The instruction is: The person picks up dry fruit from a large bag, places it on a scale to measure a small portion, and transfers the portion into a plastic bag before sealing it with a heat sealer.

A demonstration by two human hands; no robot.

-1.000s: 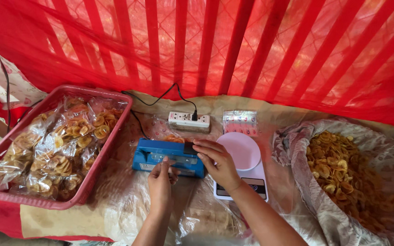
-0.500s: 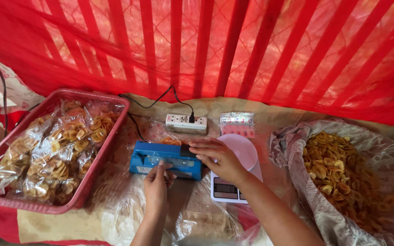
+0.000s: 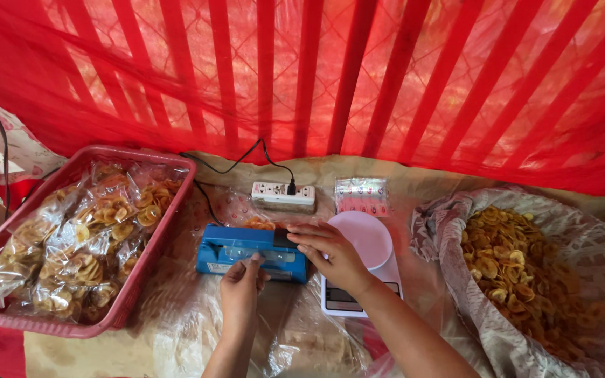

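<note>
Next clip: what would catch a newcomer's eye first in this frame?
The red netting fills the whole upper half. Below it, at centre, the right hand presses on a blue heat sealer while the left hand touches its front edge. A red basket of bagged chips sits at left, and an open sack of loose chips at right.
</note>
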